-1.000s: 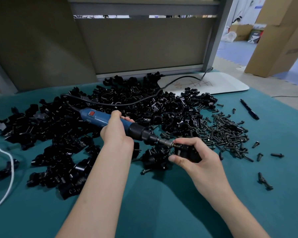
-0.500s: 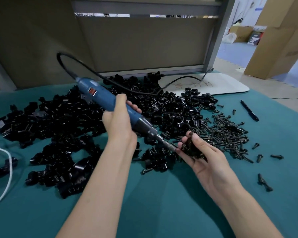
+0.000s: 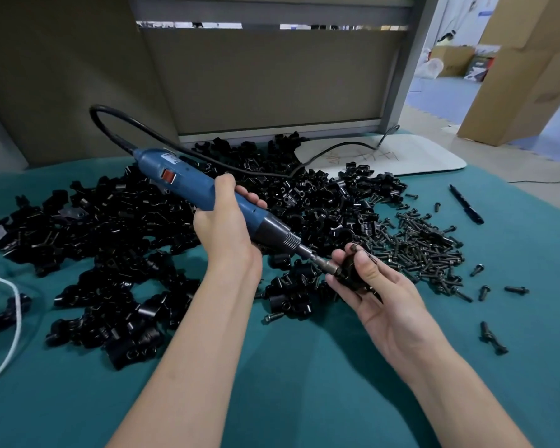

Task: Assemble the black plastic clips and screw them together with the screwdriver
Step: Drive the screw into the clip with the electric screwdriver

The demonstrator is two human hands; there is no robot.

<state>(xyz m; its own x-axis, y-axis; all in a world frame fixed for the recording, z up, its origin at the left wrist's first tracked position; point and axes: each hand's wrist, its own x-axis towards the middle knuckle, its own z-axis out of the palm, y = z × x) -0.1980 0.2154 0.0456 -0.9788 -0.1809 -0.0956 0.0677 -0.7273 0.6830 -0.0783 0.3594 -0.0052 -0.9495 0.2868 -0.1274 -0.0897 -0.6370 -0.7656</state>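
Note:
My left hand point(image 3: 227, 231) grips the blue electric screwdriver point(image 3: 188, 185) around its middle, body tilted up to the left, bit slanting down to the right. The bit tip meets a black plastic clip point(image 3: 353, 273) that my right hand point(image 3: 372, 286) holds, palm up, between thumb and fingers above the teal cloth. Much of the clip is hidden by my fingers. A large heap of loose black clips point(image 3: 117, 234) spreads across the table behind and left of my hands. A pile of black screws point(image 3: 424, 244) lies to the right.
The screwdriver's black cord point(image 3: 117, 130) loops up and back toward a white board point(image 3: 427, 156). A black pen point(image 3: 466, 205) lies far right, stray screws point(image 3: 493, 341) near the right edge, a white cable point(image 3: 10, 321) at left. A grey partition stands behind the table.
My left hand has raised the screwdriver's rear end so the tool slants steeply down. My right hand turned palm up and lifted the clip slightly.

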